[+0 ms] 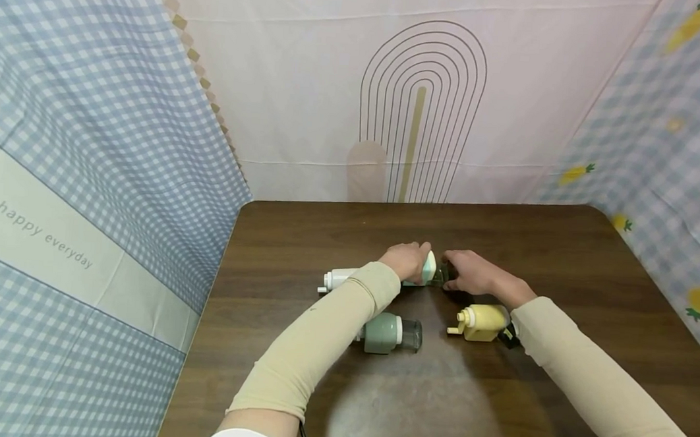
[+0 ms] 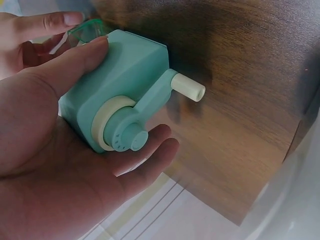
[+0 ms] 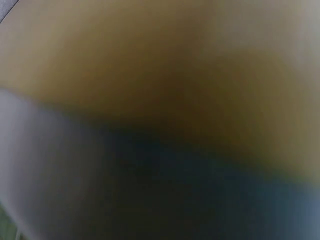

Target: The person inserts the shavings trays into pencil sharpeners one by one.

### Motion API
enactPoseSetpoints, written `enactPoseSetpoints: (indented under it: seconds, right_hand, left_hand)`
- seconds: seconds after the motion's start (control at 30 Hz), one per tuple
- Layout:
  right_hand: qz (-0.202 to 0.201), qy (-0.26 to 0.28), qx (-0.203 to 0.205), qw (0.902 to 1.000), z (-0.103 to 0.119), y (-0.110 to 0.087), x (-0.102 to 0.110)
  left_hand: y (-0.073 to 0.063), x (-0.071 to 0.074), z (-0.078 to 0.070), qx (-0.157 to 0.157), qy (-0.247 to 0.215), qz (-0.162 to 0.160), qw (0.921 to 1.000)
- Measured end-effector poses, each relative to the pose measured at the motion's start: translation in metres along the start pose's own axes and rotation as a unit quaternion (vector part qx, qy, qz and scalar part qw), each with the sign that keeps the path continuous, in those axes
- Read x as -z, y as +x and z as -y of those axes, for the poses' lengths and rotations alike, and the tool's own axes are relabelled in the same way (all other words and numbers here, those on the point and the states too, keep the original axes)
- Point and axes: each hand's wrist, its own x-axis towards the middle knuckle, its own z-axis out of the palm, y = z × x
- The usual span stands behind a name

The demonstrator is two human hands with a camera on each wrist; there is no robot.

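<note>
My left hand (image 1: 406, 261) grips a mint-green hand-crank pencil sharpener (image 2: 125, 60) by its body, the thumb along one side and fingers beneath. Its crank, with a cream knob (image 2: 187, 87), points away from the palm in the left wrist view. At the sharpener's other end, my right hand (image 1: 472, 272) pinches the see-through green shavings bin (image 2: 89, 32) between thumb and fingers. How far the bin sits in the body is hidden. The right wrist view is blurred and shows neither the fingers nor the sharpener clearly.
Three more crank sharpeners lie on the brown wooden table (image 1: 302, 232): a white one (image 1: 339, 277) partly behind the left arm, a grey-green one (image 1: 381, 332) with a clear bin, and a yellow one (image 1: 482, 321) beside the right forearm. Patterned cloths hang around the table.
</note>
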Motion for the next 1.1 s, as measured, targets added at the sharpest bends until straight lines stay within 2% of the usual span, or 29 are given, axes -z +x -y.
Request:
enactPoseSetpoints:
  seconds: [0.33,0.57,0.9,1.1]
  right_hand:
    - [-0.004,0.013,0.009,0.9999,0.0024,0.0040,-0.0025]
    - [-0.007,0.017,0.024,0.9995,0.0059,0.0067,-0.0012]
    - [0.000,0.010,0.017,0.9998,0.0071,0.0066,-0.0020]
    - [-0.002,0.015,0.020,0.9997,0.0071,0.0061,-0.0030]
  left_hand:
    - [0.0000,-0.0008,-0.0006,-0.003,-0.003,0.009,1.0000]
    - [0.0028,-0.0017,-0.0003,0.001,0.013,0.011,0.9999]
    - [-0.0004,-0.0004,-0.0029,0.006,0.013,0.014,0.9998]
    - [-0.0001,-0.0007,-0.0032,0.004,0.018,0.005,0.9998]
